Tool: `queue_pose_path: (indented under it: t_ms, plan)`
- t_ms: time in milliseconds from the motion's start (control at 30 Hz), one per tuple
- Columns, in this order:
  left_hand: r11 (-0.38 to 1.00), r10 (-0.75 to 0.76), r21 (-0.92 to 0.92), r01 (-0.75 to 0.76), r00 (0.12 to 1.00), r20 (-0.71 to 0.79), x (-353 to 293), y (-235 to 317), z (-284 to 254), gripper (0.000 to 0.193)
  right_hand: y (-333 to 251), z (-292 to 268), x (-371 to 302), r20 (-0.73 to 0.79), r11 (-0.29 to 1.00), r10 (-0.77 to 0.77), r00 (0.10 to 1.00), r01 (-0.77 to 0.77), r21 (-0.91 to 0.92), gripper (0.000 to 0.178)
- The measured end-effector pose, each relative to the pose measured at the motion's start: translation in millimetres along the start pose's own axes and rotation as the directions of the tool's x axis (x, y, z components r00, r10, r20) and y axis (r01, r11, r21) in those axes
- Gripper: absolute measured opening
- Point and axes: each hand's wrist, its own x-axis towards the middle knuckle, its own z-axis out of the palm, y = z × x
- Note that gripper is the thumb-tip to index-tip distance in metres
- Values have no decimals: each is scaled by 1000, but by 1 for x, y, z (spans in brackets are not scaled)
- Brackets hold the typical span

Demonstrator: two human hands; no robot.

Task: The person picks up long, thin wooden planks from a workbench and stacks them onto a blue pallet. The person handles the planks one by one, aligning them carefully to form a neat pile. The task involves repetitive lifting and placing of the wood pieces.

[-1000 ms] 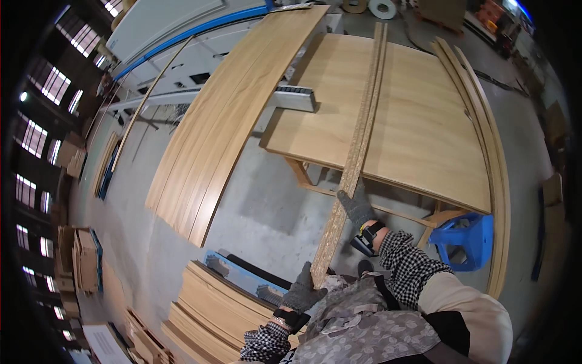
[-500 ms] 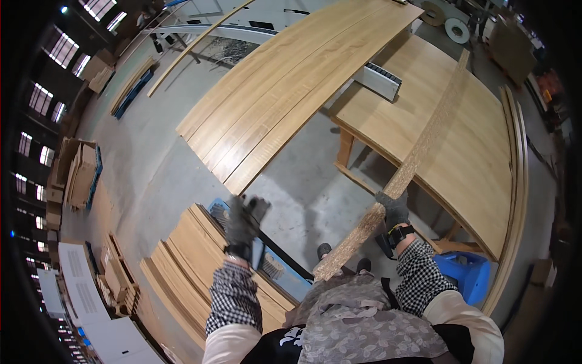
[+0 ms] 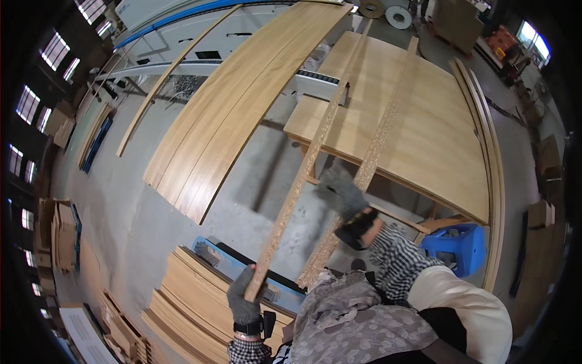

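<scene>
My left hand (image 3: pixel 244 300), in a grey glove, is closed around the near end of a long narrow wooden board (image 3: pixel 295 189). The board slants away from me, its far part over the wooden table. Its speckled chipboard edge faces me. My right hand (image 3: pixel 341 193), also gloved and blurred by motion, is between this board and a second chipboard-edged board (image 3: pixel 379 145). Its fingers look stretched out toward the first board, with no grip visible. The second board lies across the table's edge, its near end by my apron.
Wide wood-faced boards (image 3: pixel 227 115) lie side by side on a machine's support at the far left. The wooden table (image 3: pixel 430 115) stands right, with a blue plastic stool (image 3: pixel 454 247) by its near edge. Below left, stacked boards (image 3: pixel 188 291) lie beside a blue roller track (image 3: pixel 221 262).
My left hand was free and now holds the near end of a long board. My right hand has left the second board and moved left. The view has turned right.
</scene>
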Motion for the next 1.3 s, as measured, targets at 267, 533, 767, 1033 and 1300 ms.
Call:
queue_pose_path:
  t_ms: [267, 533, 767, 1033, 1300]
  plan:
    - [935, 273, 195, -295, 953, 132, -52, -21, 9, 34, -52, 72, -1, -34, 487, 176, 984, -57, 872, 10]
    - [891, 204, 383, -244, 968, 144, -24, -40, 10, 33, -35, 59, -25, -420, 836, 290, 860, -14, 549, 22]
    - [708, 252, 477, -521, 818, 518, 42, -60, 29, 32, 1, 16, -2, -577, 783, -41, 816, -332, -525, 59]
    - [872, 55, 369, -321, 814, 578, 55, -124, 16, 55, 25, -60, -92, -589, 327, -531, 610, -493, -806, 67]
    - [856, -382, 517, 1, 675, 632, 78, -67, 36, 54, 66, -52, -98, -501, 789, 585, 637, -304, 534, 34]
